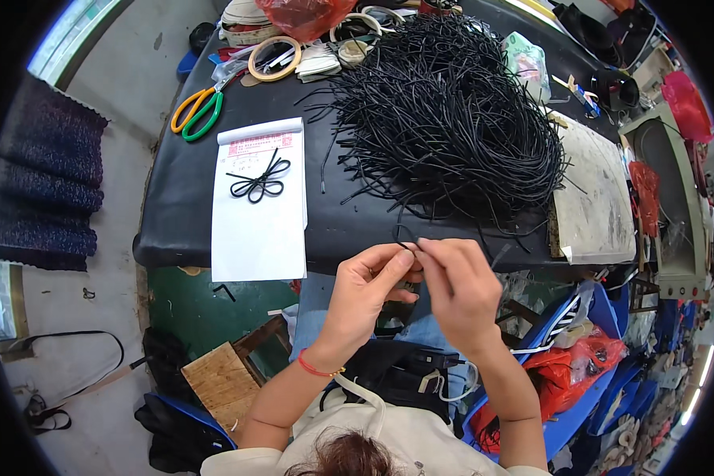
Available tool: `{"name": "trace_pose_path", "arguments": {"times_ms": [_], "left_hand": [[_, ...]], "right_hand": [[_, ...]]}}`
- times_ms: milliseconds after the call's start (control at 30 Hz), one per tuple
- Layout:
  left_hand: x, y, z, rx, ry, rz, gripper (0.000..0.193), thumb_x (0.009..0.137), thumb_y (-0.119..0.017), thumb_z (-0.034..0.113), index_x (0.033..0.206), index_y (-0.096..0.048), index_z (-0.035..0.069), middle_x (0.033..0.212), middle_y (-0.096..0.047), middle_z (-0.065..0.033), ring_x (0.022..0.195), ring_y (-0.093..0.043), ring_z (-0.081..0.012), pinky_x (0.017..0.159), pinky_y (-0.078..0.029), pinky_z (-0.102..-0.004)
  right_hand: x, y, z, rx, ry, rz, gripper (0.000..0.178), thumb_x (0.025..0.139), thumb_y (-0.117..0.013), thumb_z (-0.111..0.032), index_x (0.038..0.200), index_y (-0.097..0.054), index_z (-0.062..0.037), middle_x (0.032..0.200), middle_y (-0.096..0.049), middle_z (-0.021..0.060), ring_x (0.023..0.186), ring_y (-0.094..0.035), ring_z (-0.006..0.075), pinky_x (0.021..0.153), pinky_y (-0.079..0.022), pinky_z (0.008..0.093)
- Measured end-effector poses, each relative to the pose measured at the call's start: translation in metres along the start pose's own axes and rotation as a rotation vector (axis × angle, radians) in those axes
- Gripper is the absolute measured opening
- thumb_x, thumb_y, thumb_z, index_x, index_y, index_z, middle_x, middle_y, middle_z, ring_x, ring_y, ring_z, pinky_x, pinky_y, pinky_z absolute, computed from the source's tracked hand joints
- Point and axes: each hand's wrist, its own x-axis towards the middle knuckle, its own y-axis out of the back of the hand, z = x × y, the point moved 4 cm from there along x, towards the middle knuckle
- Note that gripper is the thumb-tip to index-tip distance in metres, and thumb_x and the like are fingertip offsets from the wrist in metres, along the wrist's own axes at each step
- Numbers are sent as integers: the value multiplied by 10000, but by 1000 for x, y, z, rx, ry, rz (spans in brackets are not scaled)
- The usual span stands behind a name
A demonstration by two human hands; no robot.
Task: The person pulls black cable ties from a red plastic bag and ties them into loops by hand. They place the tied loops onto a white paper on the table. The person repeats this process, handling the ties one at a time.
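Observation:
Close together at the table's front edge, my left hand (366,289) and my right hand (458,287) both pinch a thin black cord (403,231). A small loop of it stands up above my fingertips; the rest is mostly hidden by my fingers. Just beyond lies a big tangled heap of cut black cords (452,119), some with loose ends toward me. To the left, a black cord bow (258,184) with several loops rests on a white notepad (258,238).
Scissors (198,113) with orange and green handles lie at the back left, beside a tape roll (274,59). A pale board (593,198) sits at the table's right. Below right, a blue bin (603,349) holds red plastic bags (571,365). A wooden stool (222,389) stands lower left.

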Motion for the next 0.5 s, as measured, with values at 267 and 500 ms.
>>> {"name": "trace_pose_path", "arguments": {"times_ms": [267, 500], "left_hand": [[-1, 4, -1, -163, -55, 65, 163, 937, -496, 148, 985, -593, 27, 920, -618, -50, 839, -612, -103, 747, -530, -267], [3, 11, 2, -173, 143, -84, 176, 942, -497, 181, 978, -576, 28, 896, -579, -14, 828, -562, -72, 801, -510, -280]], "right_hand": [[-6, -7, 2, 192, -141, -116, 301, 757, -636, 56, 1052, -613, -1, 820, -614, 107, 702, -611, 233, 600, -484, 300], [-4, 7, 7, -32, 80, -124, 267, 703, -664, 48, 961, -634, -14, 771, -582, 84, 667, -582, 218, 561, -478, 296]]}}
